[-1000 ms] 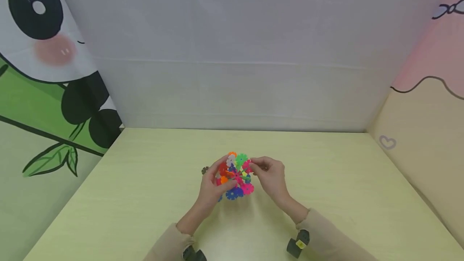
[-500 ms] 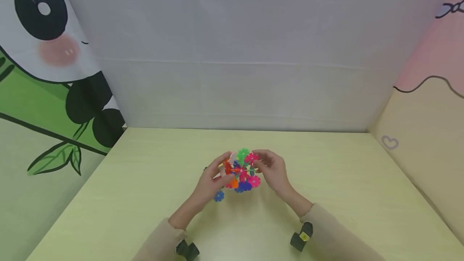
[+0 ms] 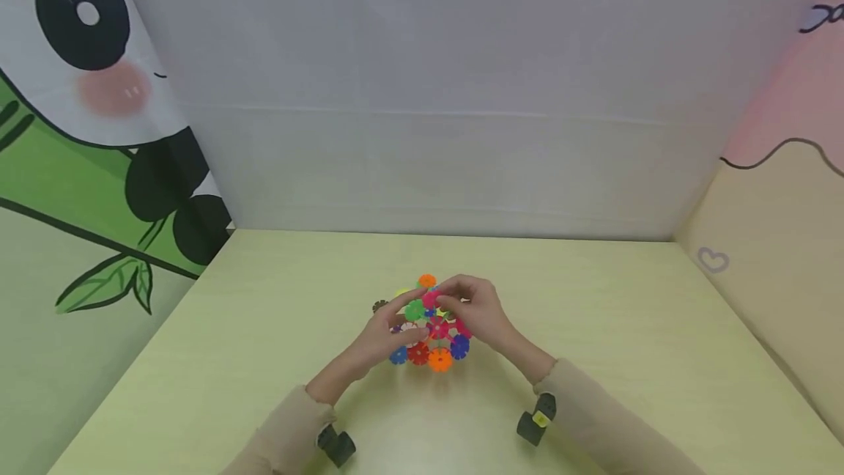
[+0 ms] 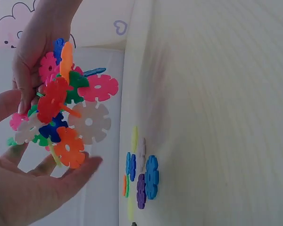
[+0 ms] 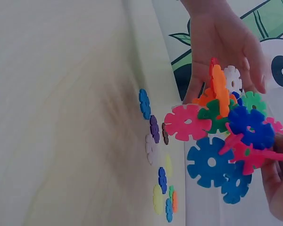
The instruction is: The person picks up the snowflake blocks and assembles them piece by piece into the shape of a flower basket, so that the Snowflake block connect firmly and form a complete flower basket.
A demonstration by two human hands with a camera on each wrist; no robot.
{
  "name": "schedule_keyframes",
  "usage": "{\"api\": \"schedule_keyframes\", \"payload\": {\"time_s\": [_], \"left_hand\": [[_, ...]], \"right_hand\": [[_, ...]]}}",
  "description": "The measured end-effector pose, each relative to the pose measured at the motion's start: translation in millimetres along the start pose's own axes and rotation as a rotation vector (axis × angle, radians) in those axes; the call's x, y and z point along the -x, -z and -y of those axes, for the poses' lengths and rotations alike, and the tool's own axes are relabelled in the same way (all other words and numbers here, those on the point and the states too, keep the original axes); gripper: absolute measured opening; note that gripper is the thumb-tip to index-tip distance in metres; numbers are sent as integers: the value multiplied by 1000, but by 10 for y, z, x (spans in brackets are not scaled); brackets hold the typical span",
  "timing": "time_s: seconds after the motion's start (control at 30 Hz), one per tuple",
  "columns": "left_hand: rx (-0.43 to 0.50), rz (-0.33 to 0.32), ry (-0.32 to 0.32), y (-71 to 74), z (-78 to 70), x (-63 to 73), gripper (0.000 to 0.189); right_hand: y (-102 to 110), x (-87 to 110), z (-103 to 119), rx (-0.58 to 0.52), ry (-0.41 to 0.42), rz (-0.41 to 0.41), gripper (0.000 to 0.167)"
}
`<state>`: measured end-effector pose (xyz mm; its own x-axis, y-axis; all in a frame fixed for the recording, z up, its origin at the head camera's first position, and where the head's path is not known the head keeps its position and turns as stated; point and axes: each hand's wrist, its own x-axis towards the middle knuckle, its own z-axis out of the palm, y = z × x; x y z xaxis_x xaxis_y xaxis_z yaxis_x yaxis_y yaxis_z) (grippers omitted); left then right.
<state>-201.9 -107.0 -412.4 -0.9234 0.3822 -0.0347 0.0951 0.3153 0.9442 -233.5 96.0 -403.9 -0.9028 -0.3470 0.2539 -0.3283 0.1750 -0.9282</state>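
Note:
A ball-like cluster of interlocking plastic snowflake discs (image 3: 438,327), in pink, red, orange, blue, green and white, is raised above the table between both hands. My right hand (image 3: 478,310) pinches a pink disc on its upper right side with thumb and fingers. My left hand (image 3: 372,343) spreads loosely about the other side, thumb in front and fingers behind. In the left wrist view an orange disc (image 4: 70,148) of the cluster lies right at the blurred left fingertips. The right wrist view has blue discs (image 5: 212,162) on the near side.
Several loose snowflake discs lie on the pale table (image 3: 593,328) behind and below the cluster, among them a brown disc (image 3: 379,306), a blue disc (image 3: 398,355) and a purple disc (image 5: 154,129). A white backdrop (image 3: 422,94) and printed side panels stand around the table.
The cluster has turned between the hands, so orange, red and blue discs now face the front. My right hand has shifted left, closer to the left hand.

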Motion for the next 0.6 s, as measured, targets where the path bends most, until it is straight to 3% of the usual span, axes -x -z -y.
{"api": "schedule_keyframes", "payload": {"time_s": [0.33,0.6], "left_hand": [[51,-121,25,64,73,-18,40],[54,-195,76,228,147,13,41]], "right_hand": [[21,-114,8,44,59,59,19],[187,-301,-254,142,-11,30,23]]}}
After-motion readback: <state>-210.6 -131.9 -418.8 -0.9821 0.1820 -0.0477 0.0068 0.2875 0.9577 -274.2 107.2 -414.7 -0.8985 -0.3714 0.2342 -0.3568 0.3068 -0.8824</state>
